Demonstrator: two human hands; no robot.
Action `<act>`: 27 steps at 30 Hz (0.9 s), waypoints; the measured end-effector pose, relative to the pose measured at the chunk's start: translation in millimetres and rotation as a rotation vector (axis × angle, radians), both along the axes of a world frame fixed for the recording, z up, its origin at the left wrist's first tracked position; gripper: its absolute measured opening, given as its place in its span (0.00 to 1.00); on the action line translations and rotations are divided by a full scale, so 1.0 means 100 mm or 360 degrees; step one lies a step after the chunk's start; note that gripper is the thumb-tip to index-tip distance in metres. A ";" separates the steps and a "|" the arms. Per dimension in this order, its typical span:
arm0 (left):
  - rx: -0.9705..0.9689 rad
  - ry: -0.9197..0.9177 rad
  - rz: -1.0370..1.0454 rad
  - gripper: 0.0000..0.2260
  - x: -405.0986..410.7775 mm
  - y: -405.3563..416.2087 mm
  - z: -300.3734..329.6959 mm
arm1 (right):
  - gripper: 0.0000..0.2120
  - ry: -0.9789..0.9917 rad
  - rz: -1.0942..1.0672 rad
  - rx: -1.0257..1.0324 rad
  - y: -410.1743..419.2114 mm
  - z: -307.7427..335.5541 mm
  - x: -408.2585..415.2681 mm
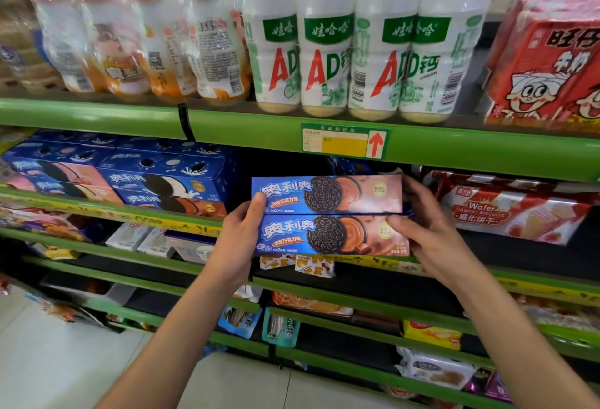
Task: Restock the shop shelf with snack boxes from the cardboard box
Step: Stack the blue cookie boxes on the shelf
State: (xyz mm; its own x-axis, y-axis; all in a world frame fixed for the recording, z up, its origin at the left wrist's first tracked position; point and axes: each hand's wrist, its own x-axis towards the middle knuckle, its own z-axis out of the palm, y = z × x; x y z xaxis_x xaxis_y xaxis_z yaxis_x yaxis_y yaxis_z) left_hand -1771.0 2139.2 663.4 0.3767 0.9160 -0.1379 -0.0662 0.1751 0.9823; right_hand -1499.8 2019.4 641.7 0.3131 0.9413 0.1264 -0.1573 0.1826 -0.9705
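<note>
I have two blue Oreo boxes stacked flat, the upper box (326, 194) lying on the lower box (331, 235), both held up in front of the gap on the green shelf (227, 136) level that carries the other cookies. My left hand (240, 236) grips the left ends of the pair, thumb curled over the front of the upper box and the fingers wrapped behind out of sight. My right hand (428, 230) clamps the right ends, thumb lying across the front of the lower box, fingers curled round the far side. So both hands are grasping the stack, neither released.

Just left of the held boxes sits a block of stocked Oreo boxes (162, 184) on the same level, blue and pink fronts facing out. To the right on that level lies a red and white wafer pack (516, 214), apart from my right hand. On the level above stand white AD milk bottles (350, 61), shrink-wrapped small bottles (136, 41) to their left and a red milk carton pack (548, 64) to their right. A price tag (344, 140) with a red arrow hangs on the shelf edge straight above the stack
</note>
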 end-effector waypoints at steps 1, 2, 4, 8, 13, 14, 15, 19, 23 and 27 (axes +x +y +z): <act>-0.0003 0.0006 0.0004 0.30 0.00 0.00 0.00 | 0.37 -0.0002 0.0000 0.0000 0.00 0.00 0.00; -0.0008 0.0013 0.0006 0.30 0.00 0.01 -0.01 | 0.37 -0.0002 0.0004 -0.0003 0.00 0.00 0.01; -0.0015 0.0041 0.0011 0.31 0.01 0.01 -0.01 | 0.38 -0.0018 0.0008 -0.0016 -0.01 0.00 0.01; 0.0006 0.0101 0.0036 0.33 0.02 0.01 -0.02 | 0.39 -0.0055 -0.0011 -0.0031 -0.01 0.01 0.00; -0.0006 0.0099 0.0043 0.32 0.01 -0.01 -0.03 | 0.39 -0.0067 0.0001 -0.0045 -0.01 0.03 0.00; -0.0010 0.0101 0.0045 0.33 0.00 -0.02 -0.03 | 0.39 -0.0063 0.0007 -0.0051 -0.02 0.03 0.00; -0.0014 0.0105 0.0049 0.33 0.01 -0.02 -0.03 | 0.39 -0.0056 0.0015 -0.0056 -0.02 0.03 0.00; -0.0028 0.0127 0.0065 0.32 0.01 -0.03 -0.01 | 0.37 0.0002 0.0037 -0.0044 -0.02 0.04 -0.01; -0.0034 0.0123 0.0050 0.31 0.01 -0.04 0.01 | 0.34 0.0010 0.0046 0.0009 -0.04 0.02 0.00; -0.0038 0.0116 0.0050 0.31 0.01 -0.04 0.04 | 0.35 0.0015 0.0042 -0.0004 -0.04 0.01 0.00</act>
State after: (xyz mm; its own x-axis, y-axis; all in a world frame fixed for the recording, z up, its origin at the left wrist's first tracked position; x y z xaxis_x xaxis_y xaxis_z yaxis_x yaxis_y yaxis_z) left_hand -1769.9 2135.3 667.2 0.3363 0.9233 -0.1857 -0.0004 0.1973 0.9803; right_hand -1499.7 2015.6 642.6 0.2892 0.9495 0.1214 -0.1709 0.1760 -0.9694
